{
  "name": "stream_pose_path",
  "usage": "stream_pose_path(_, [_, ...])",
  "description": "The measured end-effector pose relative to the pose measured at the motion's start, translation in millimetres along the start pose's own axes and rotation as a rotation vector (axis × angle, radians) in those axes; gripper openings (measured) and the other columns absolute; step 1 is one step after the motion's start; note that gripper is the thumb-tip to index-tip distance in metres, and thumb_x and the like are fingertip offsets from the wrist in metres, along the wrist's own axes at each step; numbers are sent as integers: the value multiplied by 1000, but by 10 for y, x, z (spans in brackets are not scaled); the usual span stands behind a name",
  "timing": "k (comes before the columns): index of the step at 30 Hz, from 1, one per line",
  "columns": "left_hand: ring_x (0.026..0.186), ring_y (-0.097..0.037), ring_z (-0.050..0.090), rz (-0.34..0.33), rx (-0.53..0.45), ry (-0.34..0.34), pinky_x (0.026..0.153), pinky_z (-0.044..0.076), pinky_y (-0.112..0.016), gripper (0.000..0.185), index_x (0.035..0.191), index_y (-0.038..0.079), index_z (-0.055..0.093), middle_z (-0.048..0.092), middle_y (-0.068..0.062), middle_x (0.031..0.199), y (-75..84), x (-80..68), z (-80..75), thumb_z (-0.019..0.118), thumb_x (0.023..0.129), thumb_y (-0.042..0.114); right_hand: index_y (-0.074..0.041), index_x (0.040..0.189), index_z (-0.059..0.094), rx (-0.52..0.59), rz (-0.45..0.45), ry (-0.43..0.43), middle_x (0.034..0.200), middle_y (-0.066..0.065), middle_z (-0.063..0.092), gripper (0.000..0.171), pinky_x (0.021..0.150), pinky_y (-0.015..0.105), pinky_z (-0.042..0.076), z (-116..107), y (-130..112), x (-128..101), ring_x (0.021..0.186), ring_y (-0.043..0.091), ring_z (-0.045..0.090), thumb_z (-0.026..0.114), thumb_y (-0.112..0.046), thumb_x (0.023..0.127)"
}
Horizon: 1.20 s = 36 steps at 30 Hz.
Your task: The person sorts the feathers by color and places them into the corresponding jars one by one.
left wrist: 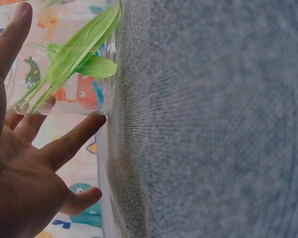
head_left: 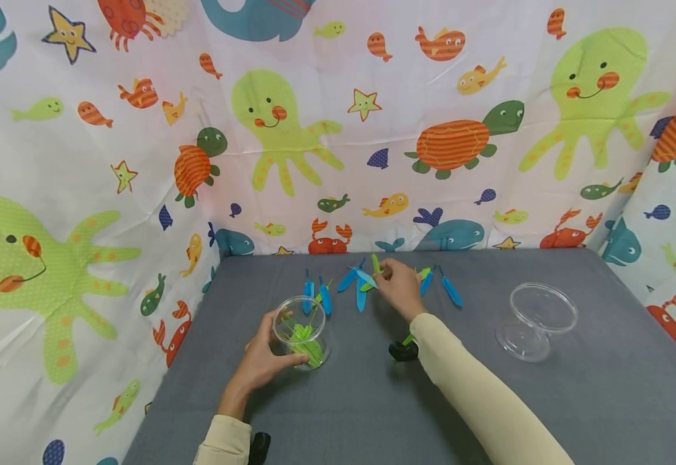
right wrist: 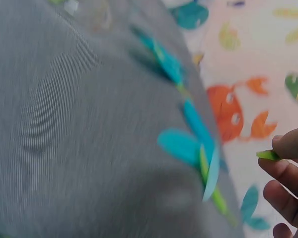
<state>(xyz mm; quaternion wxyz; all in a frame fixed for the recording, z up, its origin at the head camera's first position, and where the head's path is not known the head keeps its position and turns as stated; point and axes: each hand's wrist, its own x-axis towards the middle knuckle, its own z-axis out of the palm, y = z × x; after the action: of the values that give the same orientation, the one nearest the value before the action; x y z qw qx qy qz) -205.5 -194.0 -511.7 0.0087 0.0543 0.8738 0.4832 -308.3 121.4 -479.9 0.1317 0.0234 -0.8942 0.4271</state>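
The green feather (head_left: 376, 263) was pinched in the right hand (head_left: 398, 286) near the far edge of the tabletop (head_left: 489, 400), fingers curled tight on its quill, right among the loose pile. The left hand (head_left: 262, 358) cupped the clear cup (head_left: 303, 332) toward the left edge, fingers spread and wrapped lightly round its wall. Several green feathers (left wrist: 72, 57) already stood inside that cup, so the greens looked partly sorted, by my reckoning. Blue feathers (head_left: 361, 287) were scattered on the cloth along the far edge, a few greens mixed in, none of the blues put away yet. An empty clear container (head_left: 538, 316) waited toward the right edge, well apart from both hands.
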Motion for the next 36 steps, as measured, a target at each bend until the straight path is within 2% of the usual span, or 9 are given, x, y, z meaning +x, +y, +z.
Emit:
stream_pose_path(5, [137, -33, 53, -7, -1, -1, 112, 30, -71, 106, 151, 30, 38, 53, 6, 150, 11, -4, -5, 98, 63, 41, -7, 113, 71, 64, -81, -14, 96, 11, 79, 22, 112, 58, 30, 42, -317, -38, 92, 28, 72, 73, -20, 95])
stream_pose_path(7, [136, -32, 54, -3, -2, -2, 112, 31, -71, 106, 150, 31, 38, 53, 6, 150, 13, 1, -6, 97, 63, 41, -7, 112, 71, 101, -117, -37, 93, 11, 79, 21, 106, 54, 40, 51, -444, -61, 87, 27, 72, 74, -18, 94])
stream_pose_path(10, [135, -32, 54, 5, -6, 2, 112, 31, -70, 106, 150, 32, 38, 53, 7, 150, 9, 14, -8, 98, 63, 41, -9, 111, 71, 165, -163, -80, 90, 10, 79, 19, 87, 44, 53, 45, -635, -109, 80, 22, 70, 75, -17, 94])
stream_pose_path(12, [135, -32, 54, 14, -3, 1, 113, 31, -70, 106, 151, 32, 37, 53, 7, 150, 5, 22, -6, 97, 64, 41, -9, 111, 71, 199, -190, -109, 89, 10, 79, 19, 71, 37, 55, 41, -745, -149, 76, 18, 69, 75, -17, 94])
stream_pose_path(14, [136, -33, 53, 17, -4, 1, 113, 31, -70, 107, 151, 32, 37, 52, 7, 151, 8, 24, -8, 98, 63, 40, -10, 110, 71, 212, -204, -128, 88, 7, 79, 19, 67, 31, 53, 43, -836, -190, 74, 14, 67, 75, -18, 93])
stream_pose_path(18, [138, -35, 51, 13, 0, -3, 111, 35, -68, 106, 151, 33, 37, 52, 6, 151, 15, 13, -13, 97, 64, 42, -12, 111, 71, 222, -237, -165, 89, 4, 79, 20, 64, 26, 50, 64, -968, -276, 71, 10, 65, 76, -19, 93])
stream_pose_path(23, [140, -36, 50, -5, 1, -9, 110, 38, -66, 106, 150, 35, 37, 51, 5, 151, 18, 6, -14, 97, 64, 44, -12, 115, 71, 229, -286, -199, 88, 3, 79, 23, 65, 27, 50, 90, -1066, -364, 72, 11, 64, 76, -17, 93])
stream_pose_path(29, [141, -38, 48, -1, 4, -13, 109, 37, -68, 106, 152, 32, 36, 51, 0, 152, 21, 5, -13, 96, 66, 43, -13, 117, 71, 243, -310, -248, 89, 3, 78, 24, 69, 27, 53, 113, -1111, -437, 77, 11, 66, 75, -18, 93])
stream_pose_path(36, [137, -38, 50, 8, 5, -12, 107, 39, -68, 106, 153, 30, 36, 52, -3, 151, 12, 2, -12, 96, 66, 43, -12, 113, 71, 252, -338, -273, 88, 4, 78, 22, 64, 23, 50, 172, -1119, -484, 69, 10, 62, 76, -16, 92])
